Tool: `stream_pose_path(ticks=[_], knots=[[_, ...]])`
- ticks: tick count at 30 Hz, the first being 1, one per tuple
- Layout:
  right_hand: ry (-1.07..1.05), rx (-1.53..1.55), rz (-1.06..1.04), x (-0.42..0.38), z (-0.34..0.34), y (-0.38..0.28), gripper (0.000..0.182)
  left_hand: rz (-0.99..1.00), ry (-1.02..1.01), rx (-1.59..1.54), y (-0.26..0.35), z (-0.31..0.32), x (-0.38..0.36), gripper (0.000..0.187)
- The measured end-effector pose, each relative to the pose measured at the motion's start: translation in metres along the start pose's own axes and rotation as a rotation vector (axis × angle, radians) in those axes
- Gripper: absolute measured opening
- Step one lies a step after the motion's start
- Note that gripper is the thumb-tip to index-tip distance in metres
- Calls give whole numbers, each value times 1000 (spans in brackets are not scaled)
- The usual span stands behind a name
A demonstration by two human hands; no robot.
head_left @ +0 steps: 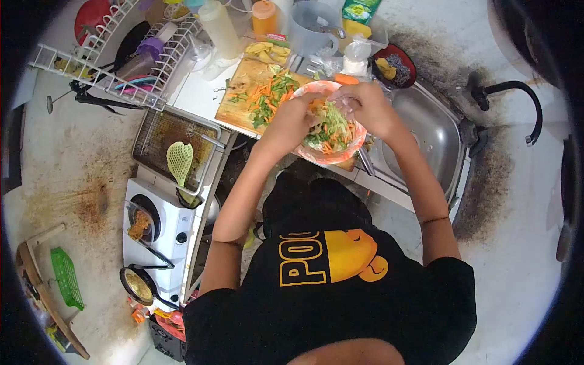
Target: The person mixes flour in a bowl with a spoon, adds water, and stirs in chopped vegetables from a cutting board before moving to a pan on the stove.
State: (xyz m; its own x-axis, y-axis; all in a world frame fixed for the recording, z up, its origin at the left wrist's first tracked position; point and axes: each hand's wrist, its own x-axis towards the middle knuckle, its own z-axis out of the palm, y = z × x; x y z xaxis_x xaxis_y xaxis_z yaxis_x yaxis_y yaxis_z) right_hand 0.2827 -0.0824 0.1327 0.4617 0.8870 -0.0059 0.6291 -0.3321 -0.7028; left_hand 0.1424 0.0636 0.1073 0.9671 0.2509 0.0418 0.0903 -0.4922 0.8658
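An orange-and-white bowl [328,159] holds chopped vegetables [331,125], with pale green shreds, leafy green pieces and orange carrot strips. My left hand [291,126] reaches over its left side, the fingers curled into the vegetables. From the upper right, my right hand [370,104] comes in with fingers bent around some of the shreds; the fingertips are partly hidden. Beneath and to the left of the bowl lies a wooden cutting board [230,109], bearing more cut greens and carrot [267,96]. A knife [365,162] juts out by the bowl's lower right.
A steel sink [441,158] with a black tap [529,100] is on the right. Bottles [219,27], a clear jug [307,30] and a dark red bowl [406,58] stand behind. At left are a dish rack [149,94], a fryer basket [149,143] and a stove [164,213] with pans.
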Motion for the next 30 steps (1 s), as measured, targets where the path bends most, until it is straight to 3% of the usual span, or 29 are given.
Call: stream_pose_path(ticks=[1, 4, 9, 11, 12, 14, 16, 20, 22, 26, 28, 30], knots=[[69, 39, -91, -2, 2, 4, 22, 46, 45, -57, -2, 1, 0, 43], [80, -152, 1, -5, 12, 11, 19, 158, 129, 90, -2, 3, 7, 43], [223, -327, -113, -7, 1, 28, 22, 20, 131, 192, -12, -9, 4, 34], [296, -451, -141, -16, -3, 35, 23, 73, 182, -213, -28, -6, 1, 32], [260, -594, -100, -19, -3, 43, 25, 74, 182, -215, -29, -6, -1, 32], [220, -739, -67, -22, -1, 53, 27, -69, 280, -422, -31, -7, -5, 26], [227, -416, -11, -25, 2, 52, 23, -65, 336, -476, -45, -4, -10, 23], [256, -260, -52, -18, 3, 38, 19, -89, 492, -520, -52, 12, -18, 18], [145, 91, 72, -9, 14, 22, 16, -96, 585, -604, -56, 27, -18, 17], [166, -23, 12, 0, 34, 5, 14, -27, 827, -680, -60, 55, -20, 17], [295, -12, -222, 3, 41, 10, 13, -28, 810, -717, -63, 63, -25, 18], [267, -9, -234, -1, 43, 13, 11, 1, 851, -660, -64, 70, -27, 21]])
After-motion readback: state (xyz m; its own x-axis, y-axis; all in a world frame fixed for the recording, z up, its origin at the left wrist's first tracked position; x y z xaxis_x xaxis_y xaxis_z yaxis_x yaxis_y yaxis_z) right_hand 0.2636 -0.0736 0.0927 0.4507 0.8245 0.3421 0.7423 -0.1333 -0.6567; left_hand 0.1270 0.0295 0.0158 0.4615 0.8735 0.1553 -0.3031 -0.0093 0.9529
